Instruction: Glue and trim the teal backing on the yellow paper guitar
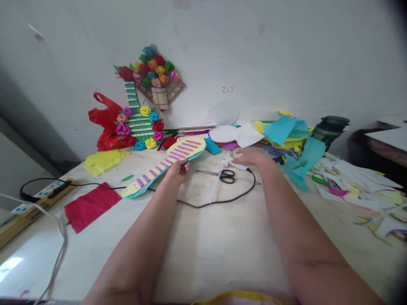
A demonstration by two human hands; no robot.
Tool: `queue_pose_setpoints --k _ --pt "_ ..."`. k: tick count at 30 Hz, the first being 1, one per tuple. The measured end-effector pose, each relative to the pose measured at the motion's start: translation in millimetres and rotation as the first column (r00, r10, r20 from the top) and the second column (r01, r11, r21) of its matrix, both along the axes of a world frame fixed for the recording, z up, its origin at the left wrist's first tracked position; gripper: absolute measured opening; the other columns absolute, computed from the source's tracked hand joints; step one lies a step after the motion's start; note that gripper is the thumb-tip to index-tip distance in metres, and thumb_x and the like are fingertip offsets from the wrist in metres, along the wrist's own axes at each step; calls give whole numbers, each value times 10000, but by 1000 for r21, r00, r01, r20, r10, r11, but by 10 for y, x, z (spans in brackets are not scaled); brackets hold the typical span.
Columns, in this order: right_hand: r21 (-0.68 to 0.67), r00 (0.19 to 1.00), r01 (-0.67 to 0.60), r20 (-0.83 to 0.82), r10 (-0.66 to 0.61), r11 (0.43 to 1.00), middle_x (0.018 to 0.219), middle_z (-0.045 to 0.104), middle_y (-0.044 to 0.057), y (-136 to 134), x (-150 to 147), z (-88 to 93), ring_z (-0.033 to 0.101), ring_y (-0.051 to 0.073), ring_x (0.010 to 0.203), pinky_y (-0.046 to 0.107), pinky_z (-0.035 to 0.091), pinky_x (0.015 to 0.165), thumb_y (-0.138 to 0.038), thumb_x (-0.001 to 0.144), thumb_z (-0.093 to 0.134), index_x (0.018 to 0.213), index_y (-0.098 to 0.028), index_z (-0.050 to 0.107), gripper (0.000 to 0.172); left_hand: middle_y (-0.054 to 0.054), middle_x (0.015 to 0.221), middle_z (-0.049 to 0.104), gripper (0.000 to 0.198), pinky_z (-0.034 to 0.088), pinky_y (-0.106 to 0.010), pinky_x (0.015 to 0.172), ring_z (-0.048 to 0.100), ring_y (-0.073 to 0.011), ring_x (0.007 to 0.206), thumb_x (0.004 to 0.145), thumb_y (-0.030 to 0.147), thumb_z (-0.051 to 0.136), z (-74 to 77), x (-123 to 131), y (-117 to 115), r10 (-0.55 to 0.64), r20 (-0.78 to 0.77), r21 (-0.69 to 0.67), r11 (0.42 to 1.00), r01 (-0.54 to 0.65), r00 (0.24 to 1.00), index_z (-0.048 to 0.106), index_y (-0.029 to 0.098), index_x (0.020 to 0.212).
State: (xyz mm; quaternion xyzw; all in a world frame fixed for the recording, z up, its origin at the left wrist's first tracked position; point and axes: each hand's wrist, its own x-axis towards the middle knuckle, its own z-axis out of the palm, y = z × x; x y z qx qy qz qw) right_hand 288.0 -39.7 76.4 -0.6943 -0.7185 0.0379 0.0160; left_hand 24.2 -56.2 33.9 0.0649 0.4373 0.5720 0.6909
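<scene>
My left hand (179, 170) is closed on the edge of a long yellow paper shape (187, 149) with purple strips and a light blue layer beneath it. The shape is tilted above the table, wide end to the upper right. My right hand (251, 156) reaches over a white glue gun (235, 163), its fingers apart near the gun's body; whether they touch it is unclear. A clear glue stick points from the gun toward me. Scissors with black handles (227, 176) lie just in front of the gun, between my hands. The gun's black cord (222, 202) curves around them.
Paper flower crafts (143, 123) lean on the wall beside a red bag (108, 120). Red crepe paper (92, 206) and a power strip (34, 207) lie left. Colored paper, scraps (346, 186) and a dark green bottle (330, 129) stand or lie right.
</scene>
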Motion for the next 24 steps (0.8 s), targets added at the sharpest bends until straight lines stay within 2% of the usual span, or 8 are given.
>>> queue_pose_setpoints --k 3,5,7,9,13,20,24 --pt "246 992 -123 12 124 961 1109 607 145 -65 -283 82 532 323 1026 407 378 836 -457 764 528 1079 -194 637 425 4 461 507 111 381 -113 277 435 -44 301 793 70 501 -10 1 1 -12 -44 34 999 14 999 521 113 693" --pt "393 960 -264 17 280 881 1138 589 133 -92 -530 52 513 301 1052 398 350 879 -349 790 519 1137 -189 599 390 1 461 508 112 381 -114 278 435 -43 302 794 73 498 -11 1 -3 -24 -45 29 999 25 999 520 111 690" --pt "462 916 -365 24 399 809 1231 536 123 -92 -760 -19 482 279 1094 392 328 912 -270 783 525 1188 -174 557 418 -2 462 509 115 383 -112 283 435 -41 303 797 79 496 -9 2 -7 -33 -50 28 999 35 998 519 105 688" --pt "474 866 -456 40 498 754 1274 509 104 -67 -937 -96 453 258 1131 390 312 935 -234 774 527 1236 -169 511 467 -2 463 508 121 382 -109 288 435 -38 304 803 86 492 -7 2 -10 -41 -59 30 999 42 997 518 101 686" --pt "497 821 -515 52 568 698 1304 492 84 8 -1125 -201 432 237 1161 393 283 965 -155 742 526 1244 -168 505 502 1 465 502 134 375 -104 291 431 -34 305 806 89 483 -3 4 -20 -48 -68 42 998 51 997 510 102 676" --pt "551 824 -479 14 566 683 1290 511 66 42 -1230 -291 429 235 1143 394 299 932 -69 691 479 1217 -172 540 539 2 469 500 146 372 -99 303 424 -27 311 815 87 474 -11 12 -35 -52 -68 59 997 56 996 499 99 671" --pt "544 798 -517 29 602 661 1245 547 60 44 -1230 -339 422 235 1129 399 295 923 -91 714 475 1142 -182 603 456 3 474 499 144 376 -103 303 428 -30 316 817 86 475 -23 16 -27 -41 -74 74 996 47 996 502 99 677"
